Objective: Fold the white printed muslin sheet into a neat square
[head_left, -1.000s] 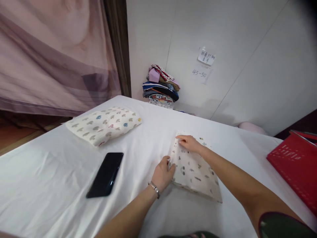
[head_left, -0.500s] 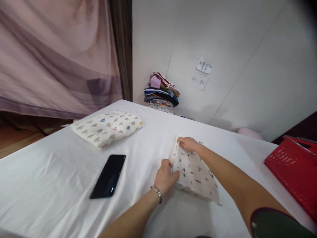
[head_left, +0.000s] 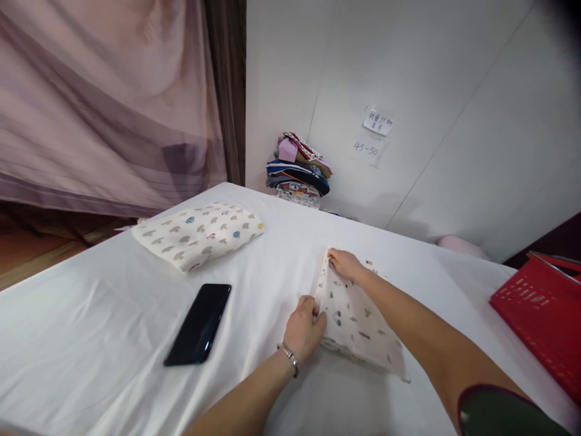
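Note:
A folded white cloth with small grey, dark and tan prints lies on the white-covered table. My right hand reaches across it and pinches its far left corner. With a silver bracelet at the wrist, my left hand grips the left edge nearer to me, thumb on top and fingers curled at the side. Part of the cloth's right side is hidden under my right forearm. Farther left lies another folded cloth, cream with grey mushroom-like prints and a few coloured ones.
A black phone lies on the table left of my hands. Red perforated basket stands at the right edge. Beyond the far edge are a stack of folded fabrics and a wall with handwritten notes. A pink curtain hangs at left.
Both hands keep hold of the cloth in nearly the same spots. The view has shifted slightly; the cloth's near right corner sits marginally lower and farther right.

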Tool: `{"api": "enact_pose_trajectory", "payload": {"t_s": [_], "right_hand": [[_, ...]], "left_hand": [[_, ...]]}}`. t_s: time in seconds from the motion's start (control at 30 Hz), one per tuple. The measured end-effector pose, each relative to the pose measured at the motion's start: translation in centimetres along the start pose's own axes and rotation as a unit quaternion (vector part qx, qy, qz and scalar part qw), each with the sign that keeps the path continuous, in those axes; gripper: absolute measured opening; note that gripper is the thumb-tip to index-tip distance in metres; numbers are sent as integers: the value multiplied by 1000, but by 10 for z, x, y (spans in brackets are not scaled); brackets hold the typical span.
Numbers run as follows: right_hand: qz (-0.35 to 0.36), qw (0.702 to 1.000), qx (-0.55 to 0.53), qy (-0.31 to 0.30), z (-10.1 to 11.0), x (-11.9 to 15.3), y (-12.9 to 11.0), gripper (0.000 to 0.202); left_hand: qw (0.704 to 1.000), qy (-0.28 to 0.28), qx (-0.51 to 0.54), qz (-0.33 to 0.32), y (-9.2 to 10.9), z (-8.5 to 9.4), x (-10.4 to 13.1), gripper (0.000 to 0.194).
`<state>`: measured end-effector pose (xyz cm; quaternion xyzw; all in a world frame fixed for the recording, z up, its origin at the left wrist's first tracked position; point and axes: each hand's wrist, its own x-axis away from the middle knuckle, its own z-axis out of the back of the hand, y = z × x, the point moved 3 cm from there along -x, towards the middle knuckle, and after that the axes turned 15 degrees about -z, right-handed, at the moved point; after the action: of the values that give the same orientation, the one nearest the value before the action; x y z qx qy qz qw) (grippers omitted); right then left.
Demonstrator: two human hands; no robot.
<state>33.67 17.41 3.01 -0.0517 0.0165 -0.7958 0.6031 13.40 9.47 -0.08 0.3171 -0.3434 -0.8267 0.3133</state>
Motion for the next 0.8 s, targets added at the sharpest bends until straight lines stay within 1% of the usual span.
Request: {"api": "enact_pose_trajectory", "payload": {"t_s": [0.17,0.27,0.37,0.5,0.6,0.8], "right_hand": [[-6,1000,-20,17,-6,2,-1,22],[-7,1000,-19,7,-12,-1,-2,24],[-6,1000,-14,-10,-13,-6,-3,30],[-11,999,-4,-33,-7,-14,1,41],[-9,999,6,-50,-1,-22,2,44],[-13,996,51,-69,5,-42,2,36]], "left_hand": [[1000,-11,5,12,-1,-1,0,10],[1000,-11,3,10,-2,-2,0,10],[1000,-7,4,11,-2,-2,0,11],[1000,-5,1,8,-3,-2,0,10],[1000,-1,1,4,-4,-2,0,10],[1000,-6,0,12,-5,-3,1,9]]}}
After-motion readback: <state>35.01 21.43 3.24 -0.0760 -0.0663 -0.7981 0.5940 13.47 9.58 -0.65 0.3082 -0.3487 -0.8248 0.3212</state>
